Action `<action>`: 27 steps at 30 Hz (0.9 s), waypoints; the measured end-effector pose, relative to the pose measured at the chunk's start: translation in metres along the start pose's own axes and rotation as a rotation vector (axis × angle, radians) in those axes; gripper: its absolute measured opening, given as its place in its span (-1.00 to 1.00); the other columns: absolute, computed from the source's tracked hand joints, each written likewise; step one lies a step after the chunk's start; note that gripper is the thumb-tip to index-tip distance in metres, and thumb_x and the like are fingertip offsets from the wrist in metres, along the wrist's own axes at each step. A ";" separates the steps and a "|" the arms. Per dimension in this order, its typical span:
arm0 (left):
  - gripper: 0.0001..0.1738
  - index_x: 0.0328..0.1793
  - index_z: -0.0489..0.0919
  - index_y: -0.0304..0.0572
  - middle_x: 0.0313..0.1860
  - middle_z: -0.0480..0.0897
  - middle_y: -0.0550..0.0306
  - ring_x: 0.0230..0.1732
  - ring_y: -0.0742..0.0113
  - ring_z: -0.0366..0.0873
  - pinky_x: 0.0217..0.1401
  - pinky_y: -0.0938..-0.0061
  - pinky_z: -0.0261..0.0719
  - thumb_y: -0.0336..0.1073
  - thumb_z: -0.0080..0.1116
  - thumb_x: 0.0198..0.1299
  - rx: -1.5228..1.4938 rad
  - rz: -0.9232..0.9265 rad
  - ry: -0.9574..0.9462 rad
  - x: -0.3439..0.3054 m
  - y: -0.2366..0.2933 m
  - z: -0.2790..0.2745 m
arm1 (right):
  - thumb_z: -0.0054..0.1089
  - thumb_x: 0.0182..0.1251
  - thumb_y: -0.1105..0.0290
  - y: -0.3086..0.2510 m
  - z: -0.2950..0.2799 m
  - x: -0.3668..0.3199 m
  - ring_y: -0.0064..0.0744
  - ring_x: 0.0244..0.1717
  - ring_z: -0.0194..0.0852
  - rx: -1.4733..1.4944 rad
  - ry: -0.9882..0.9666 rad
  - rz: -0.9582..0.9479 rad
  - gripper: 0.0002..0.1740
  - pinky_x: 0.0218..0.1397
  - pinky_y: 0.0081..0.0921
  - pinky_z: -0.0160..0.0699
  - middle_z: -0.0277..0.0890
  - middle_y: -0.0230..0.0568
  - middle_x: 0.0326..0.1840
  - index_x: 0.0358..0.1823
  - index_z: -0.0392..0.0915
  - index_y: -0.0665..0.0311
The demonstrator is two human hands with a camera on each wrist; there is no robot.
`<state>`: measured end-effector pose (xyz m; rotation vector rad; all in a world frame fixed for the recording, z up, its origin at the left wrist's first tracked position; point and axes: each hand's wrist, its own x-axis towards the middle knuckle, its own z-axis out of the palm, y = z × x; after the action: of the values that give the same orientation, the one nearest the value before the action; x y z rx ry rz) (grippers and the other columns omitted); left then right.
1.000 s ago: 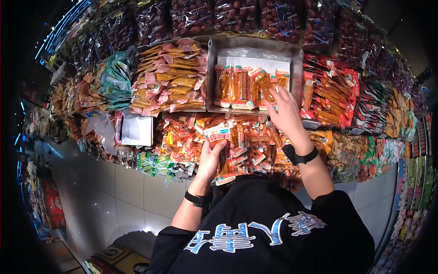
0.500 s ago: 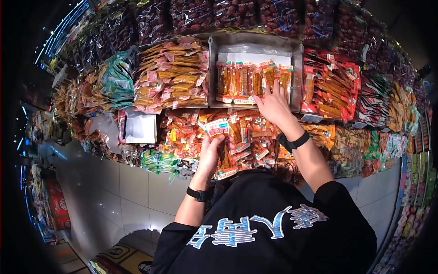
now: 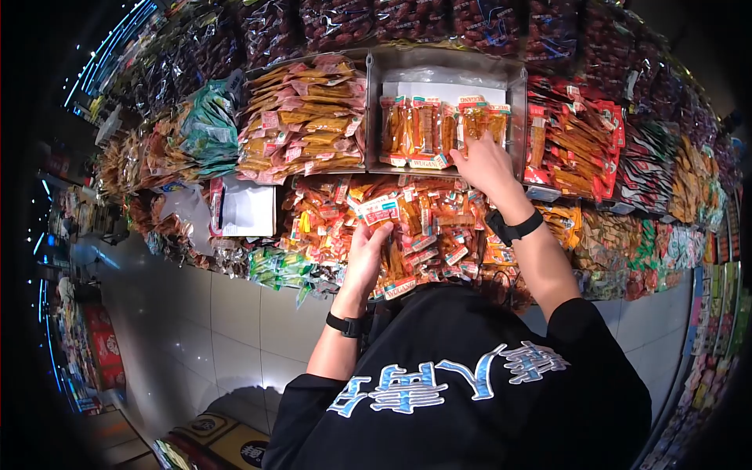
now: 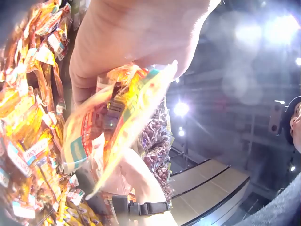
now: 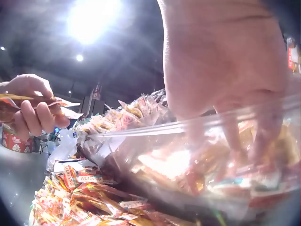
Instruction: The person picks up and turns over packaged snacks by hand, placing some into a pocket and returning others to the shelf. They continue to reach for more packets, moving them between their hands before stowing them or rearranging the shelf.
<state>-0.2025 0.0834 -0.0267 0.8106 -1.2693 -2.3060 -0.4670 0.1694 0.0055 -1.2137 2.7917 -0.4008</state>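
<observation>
Flat clear packets of orange-brown snack sticks with red and white labels (image 3: pixel 381 211) are in my left hand (image 3: pixel 365 254), whose fingers curl round them. In the left wrist view the packets (image 4: pixel 94 127) fan out below the palm. My right hand (image 3: pixel 487 168) reaches over the front of a bin (image 3: pixel 518 110), fingertips down on matching packets (image 3: pixel 421 129) standing in a row. Seen from the right wrist, its fingers (image 5: pixel 229 134) point down behind the bin's clear front panel (image 5: pixel 141 134).
Loose packets (image 3: pixel 427 227) pile up just below the bin. To its left is a heap of yellow-brown packets (image 3: pixel 305 117), to its right red ones (image 3: pixel 576 149). A white box (image 3: pixel 249 207) stands at the left. Dark bags (image 3: pixel 337 22) line the back.
My right hand has moved down onto the packets at the bin's right side, fingers lower among them. The left hand keeps its packets; the whole view has shifted slightly.
</observation>
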 end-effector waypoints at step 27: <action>-0.29 0.63 0.06 -0.27 0.62 0.02 -0.02 0.66 0.17 -0.07 0.60 0.24 0.10 -0.31 0.05 0.45 0.541 0.374 -0.286 0.003 0.007 0.023 | 0.34 0.18 0.42 -0.051 0.017 -0.067 -0.19 0.02 0.70 1.183 0.158 -0.229 -0.52 0.09 -0.27 0.61 0.68 0.01 -0.05 0.12 0.43 0.40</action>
<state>-0.2192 0.0929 -0.0118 0.3470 -2.0245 -1.8404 -0.3816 0.1815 -0.0003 -1.1178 1.8029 -1.8361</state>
